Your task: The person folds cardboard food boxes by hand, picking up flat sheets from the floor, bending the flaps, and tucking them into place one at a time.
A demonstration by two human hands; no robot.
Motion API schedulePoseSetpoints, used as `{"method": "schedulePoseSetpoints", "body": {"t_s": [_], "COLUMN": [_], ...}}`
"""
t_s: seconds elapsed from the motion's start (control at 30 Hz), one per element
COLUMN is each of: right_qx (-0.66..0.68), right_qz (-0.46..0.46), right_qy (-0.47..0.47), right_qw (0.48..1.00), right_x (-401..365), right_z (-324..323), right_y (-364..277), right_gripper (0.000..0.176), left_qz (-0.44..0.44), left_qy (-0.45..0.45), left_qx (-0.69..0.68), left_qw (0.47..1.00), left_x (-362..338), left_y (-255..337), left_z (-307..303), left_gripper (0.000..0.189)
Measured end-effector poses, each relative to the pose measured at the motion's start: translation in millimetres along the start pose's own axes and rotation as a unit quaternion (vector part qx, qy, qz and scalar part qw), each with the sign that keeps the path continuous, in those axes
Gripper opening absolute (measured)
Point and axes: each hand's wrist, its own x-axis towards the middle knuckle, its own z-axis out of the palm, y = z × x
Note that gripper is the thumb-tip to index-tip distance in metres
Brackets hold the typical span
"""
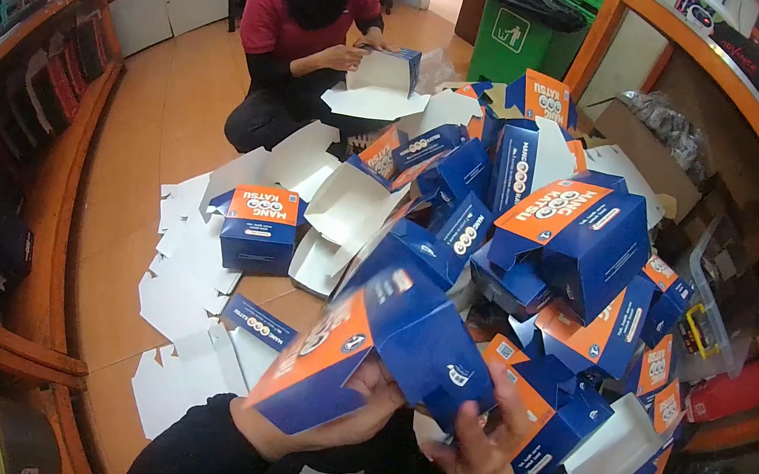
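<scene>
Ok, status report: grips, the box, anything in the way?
Left grip under blue box, holding. Right grip on its end. Box pile close ahead; another person with a box beyond.

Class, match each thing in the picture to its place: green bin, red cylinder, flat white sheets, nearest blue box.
1 green bin
2 red cylinder
3 flat white sheets
4 nearest blue box

a floor, left side
b between left hand and right hand
c far end of room
d far right, lying down

Pairs: 1-c; 2-d; 3-a; 4-b
</scene>
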Motion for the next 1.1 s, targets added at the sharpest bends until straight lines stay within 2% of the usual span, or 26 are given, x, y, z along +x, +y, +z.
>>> {"method": "schedulePoseSetpoints", "body": {"t_s": [0.03, 0.07, 0.13, 0.2, 0.27, 0.33, 0.43, 0.5, 0.53, 0.57, 0.63, 0.7, 0.73, 0.8, 0.87, 0.93, 0.97, 1.0, 1.03, 1.07, 1.1], "right_qx": [0.011, 0.022, 0.009, -0.027, -0.064, -0.091, -0.089, -0.054, -0.102, -0.151, -0.193, -0.181, -0.18, -0.178, -0.154, -0.177, -0.324, -0.46, -0.503, -0.544, -0.398], "right_qz": [0.01, 0.02, 0.039, 0.073, 0.057, 0.041, 0.02, 0.015, 0.016, 0.016, 0.03, 0.054, 0.035, -0.002, 0.006, 0.01, -0.059, -0.133, -0.181, -0.226, -0.179], "right_qy": [0.018, 0.037, 0.059, 0.072, 0.023, -0.007, -0.026, -0.035, -0.042, -0.05, -0.046, -0.023, -0.018, -0.011, 0.07, 0.173, 0.144, 0.137, 0.15, 0.169, 0.302], "right_qw": [1.0, 0.999, 0.997, 0.994, 0.996, 0.995, 0.995, 0.998, 0.994, 0.987, 0.98, 0.982, 0.983, 0.984, 0.986, 0.969, 0.933, 0.867, 0.832, 0.79, 0.848], "right_x": [-5, -11, -14, -11, -10, -11, -13, -11, -8, -4, 0, -1, 1, 4, 5, 15, 28, 40, 41, 42, 36], "right_z": [0, 0, -2, 0, -6, -10, -12, -13, -12, -11, -6, 2, 0, -9, -17, -26, -50, -73, -99, -126, -134], "right_y": [3, 6, 7, 6, 5, 7, 7, 6, 5, 5, 5, 9, 8, 5, 10, 9, 3, -2, 5, 12, 21], "right_gripper": [0.031, 0.033, 0.044, 0.052, 0.051, 0.05, 0.049, 0.046, 0.045, 0.044, 0.041, 0.038, 0.038, 0.039, 0.037, 0.039, 0.042, 0.047, 0.049, 0.051, 0.048], "left_qz": [0.004, 0.003, 0.012, 0.03, 0.008, 0.015, 0.058, 0.072, 0.045, 0.017, 0.046, 0.155, 0.214, 0.157, 0.143, 0.174, 0.189, 0.205, 0.22, 0.198, 0.175], "left_qy": [0.011, -0.018, -0.038, -0.017, -0.004, 0.001, 0.001, 0.003, -0.02, -0.044, -0.052, -0.019, 0.024, 0.008, -0.045, -0.137, -0.182, -0.226, -0.268, -0.286, -0.303], "left_qx": [0.131, 0.231, 0.365, 0.436, 0.356, 0.244, 0.078, 0.037, 0.123, 0.207, 0.398, 0.593, 0.542, 0.481, 0.441, 0.421, 0.409, 0.396, 0.383, 0.333, 0.283], "left_qw": [0.991, 0.973, 0.93, 0.899, 0.935, 0.97, 0.995, 0.997, 0.991, 0.977, 0.915, 0.79, 0.812, 0.862, 0.885, 0.88, 0.874, 0.866, 0.856, 0.876, 0.893], "left_x": [-1, 4, 7, 7, -2, -1, 4, 5, 6, 7, 4, -2, 1, -10, -13, -8, -4, -1, 3, 5, 7], "left_y": [-1, 15, 35, 43, -6, -14, -10, -11, -10, -7, -2, 14, 2, -63, -79, -70, -63, -55, -45, -33, -20], "left_z": [-3, -3, 3, 13, 2, 6, 14, 14, 11, 5, 3, 9, 11, -6, -11, -16, -20, -23, -27, -33, -38], "left_gripper": [0.022, 0.02, 0.015, 0.012, 0.034, 0.051, 0.052, 0.046, 0.044, 0.042, 0.04, 0.041, 0.039, 0.04, 0.04, 0.039, 0.038, 0.038, 0.037, 0.032, 0.028]}}
